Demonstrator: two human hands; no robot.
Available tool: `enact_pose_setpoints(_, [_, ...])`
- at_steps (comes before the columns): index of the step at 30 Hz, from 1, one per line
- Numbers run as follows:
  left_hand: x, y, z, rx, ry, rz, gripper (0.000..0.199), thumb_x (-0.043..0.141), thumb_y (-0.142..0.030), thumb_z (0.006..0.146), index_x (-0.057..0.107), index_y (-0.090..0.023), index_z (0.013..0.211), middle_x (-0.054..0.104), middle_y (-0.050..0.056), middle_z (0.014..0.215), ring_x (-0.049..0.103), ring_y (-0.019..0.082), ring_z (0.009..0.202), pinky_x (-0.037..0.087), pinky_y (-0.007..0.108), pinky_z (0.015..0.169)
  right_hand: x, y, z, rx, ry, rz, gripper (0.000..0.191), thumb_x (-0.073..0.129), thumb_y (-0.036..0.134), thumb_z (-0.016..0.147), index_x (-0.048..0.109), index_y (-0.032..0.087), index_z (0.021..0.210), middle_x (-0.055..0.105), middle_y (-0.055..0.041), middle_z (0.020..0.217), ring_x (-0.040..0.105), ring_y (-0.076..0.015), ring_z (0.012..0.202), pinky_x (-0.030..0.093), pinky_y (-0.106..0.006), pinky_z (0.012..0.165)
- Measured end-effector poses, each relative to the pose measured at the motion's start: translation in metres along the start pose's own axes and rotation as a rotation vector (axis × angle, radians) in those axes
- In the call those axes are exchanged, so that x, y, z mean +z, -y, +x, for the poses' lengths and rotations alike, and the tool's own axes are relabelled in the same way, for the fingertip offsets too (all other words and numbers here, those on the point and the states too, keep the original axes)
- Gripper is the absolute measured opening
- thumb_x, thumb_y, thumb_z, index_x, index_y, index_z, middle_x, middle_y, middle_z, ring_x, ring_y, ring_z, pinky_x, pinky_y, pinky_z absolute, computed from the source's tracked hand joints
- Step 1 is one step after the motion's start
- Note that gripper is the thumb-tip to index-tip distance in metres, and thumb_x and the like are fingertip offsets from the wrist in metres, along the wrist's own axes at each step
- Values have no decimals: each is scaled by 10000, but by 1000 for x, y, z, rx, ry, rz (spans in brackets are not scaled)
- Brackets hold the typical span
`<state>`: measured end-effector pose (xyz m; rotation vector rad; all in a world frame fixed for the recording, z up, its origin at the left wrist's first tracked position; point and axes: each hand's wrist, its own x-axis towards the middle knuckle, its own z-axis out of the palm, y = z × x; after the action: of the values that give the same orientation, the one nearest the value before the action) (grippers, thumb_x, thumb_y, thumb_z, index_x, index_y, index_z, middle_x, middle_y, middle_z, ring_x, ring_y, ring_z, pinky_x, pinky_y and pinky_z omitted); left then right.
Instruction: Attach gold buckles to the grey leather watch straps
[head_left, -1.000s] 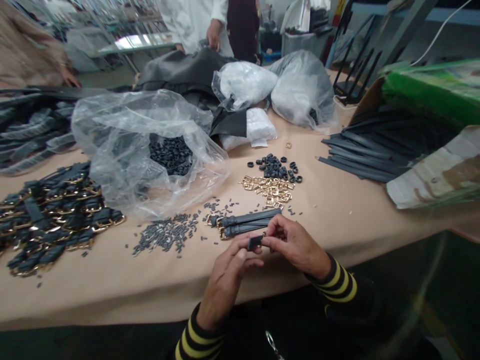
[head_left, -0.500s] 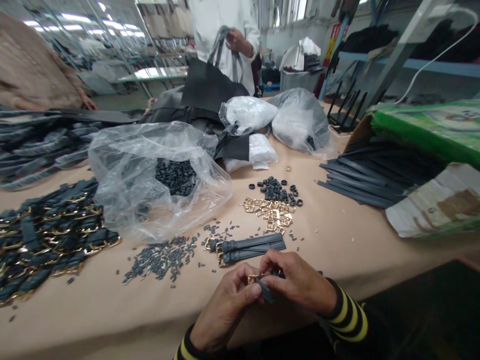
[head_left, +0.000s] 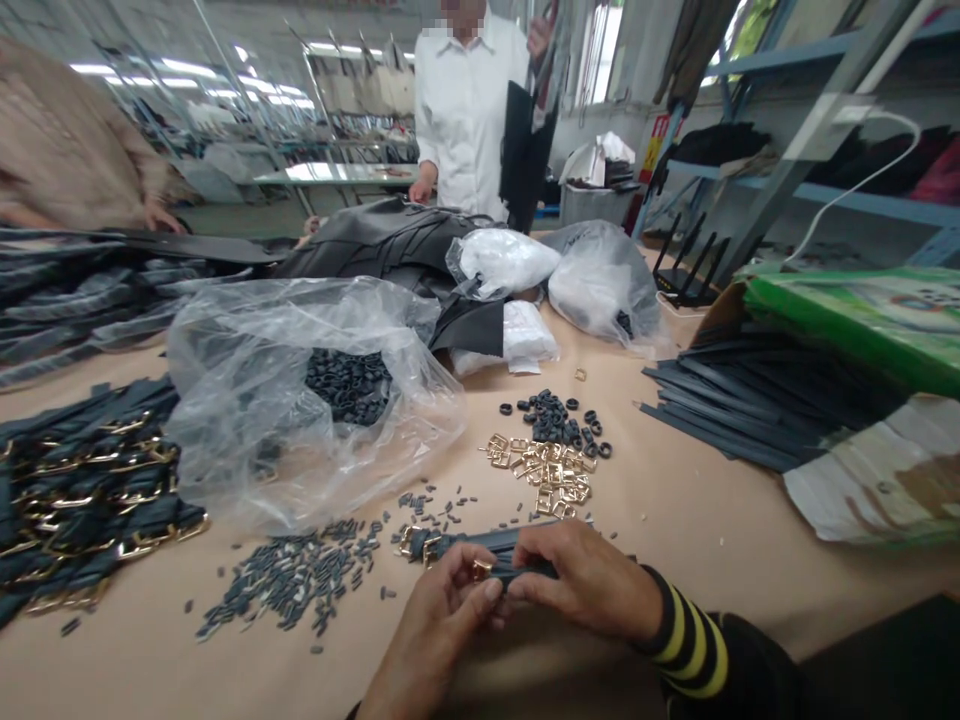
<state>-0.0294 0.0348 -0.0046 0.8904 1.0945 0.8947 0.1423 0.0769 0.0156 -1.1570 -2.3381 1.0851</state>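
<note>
My left hand (head_left: 450, 610) pinches a gold buckle (head_left: 482, 569) between thumb and fingers. My right hand (head_left: 574, 580) grips the dark strap (head_left: 517, 574) running from that buckle, its fingertips close to those of my left hand. Just beyond both hands lie finished-looking dark straps with gold buckles (head_left: 415, 542), partly covered by my fingers. Behind them is a heap of loose gold buckles (head_left: 555, 478), with small black loops (head_left: 551, 415) beyond. Many tiny dark pieces (head_left: 289, 580) are scattered to the left.
A clear plastic bag (head_left: 247, 400) holds black loops. Buckled straps (head_left: 82, 500) pile up at far left. On the right, long dark strips (head_left: 757, 400) lie by a green box (head_left: 862, 320). Across the table stands a person in a white shirt (head_left: 465, 110); another is at left.
The view has tilted up. My hands have straightened the strap, which hung bent down before. The person opposite has moved the black bag to the side, away from the pile.
</note>
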Motion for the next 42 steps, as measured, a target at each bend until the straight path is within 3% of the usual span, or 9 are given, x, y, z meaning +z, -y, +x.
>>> enact_pose_setpoints(3, [-6,-2,3,-22,-7,134,264,603,-396,736,575,-133,731,603,17,557,544,111,501,418,214,503,-7,1,13,-59,35,-95,132,606,308,759,634,179,754,589,11,602,517,-106,572,329,-200,544])
enact_pose_setpoints(8, [-9,10,8,-10,-74,126,287,549,-417,775,530,-142,693,595,3,542,523,86,435,404,192,445,-39,-15,60,-188,318,-70,193,590,350,778,665,173,794,647,8,667,560,-92,583,369,-173,540])
enact_pose_setpoints(12, [-7,15,11,-19,-141,103,306,555,-433,761,504,-149,660,571,-15,472,485,76,372,382,183,402,-59,-40,119,61,-83,-441,163,518,191,807,668,132,828,672,-82,807,598,-170,755,404,-250,674])
enact_pose_setpoints(18, [-4,8,11,-3,-175,64,270,568,-390,759,519,-141,666,595,-6,492,506,79,388,398,184,416,-50,-51,160,163,-134,-503,161,510,68,738,667,68,773,641,-191,849,583,-270,851,400,-333,708])
enact_pose_setpoints(23, [-4,12,10,34,-229,-28,246,591,-371,745,518,-143,689,610,-8,548,526,81,416,417,189,423,-52,-19,110,83,-99,-374,143,521,215,794,639,135,797,635,-62,785,575,-152,713,417,-257,657])
enact_pose_setpoints(27, [-2,15,7,82,-253,-14,243,581,-367,755,530,-138,691,602,-11,538,531,84,428,425,192,434,-31,0,40,34,4,282,178,521,294,807,601,136,791,582,-1,639,532,-100,554,428,-224,543])
enact_pose_setpoints(30, [2,15,2,112,-247,3,222,566,-351,773,531,-138,723,608,-12,572,543,83,449,437,195,449,-5,0,4,155,-76,483,153,544,281,792,590,139,758,573,-2,643,534,-107,591,437,-232,562])
enact_pose_setpoints(34, [12,14,-7,139,-229,46,216,544,-343,792,523,-139,725,601,-14,572,553,86,460,438,194,456,15,-4,-10,209,-194,580,150,588,285,760,583,141,717,568,5,634,523,-103,587,437,-237,574])
enact_pose_setpoints(42, [28,15,-16,179,-243,35,215,539,-353,792,508,-150,730,589,-25,577,554,89,463,446,203,456,14,3,-25,169,-226,663,150,594,285,756,576,140,720,578,-3,654,536,-112,619,447,-248,605])
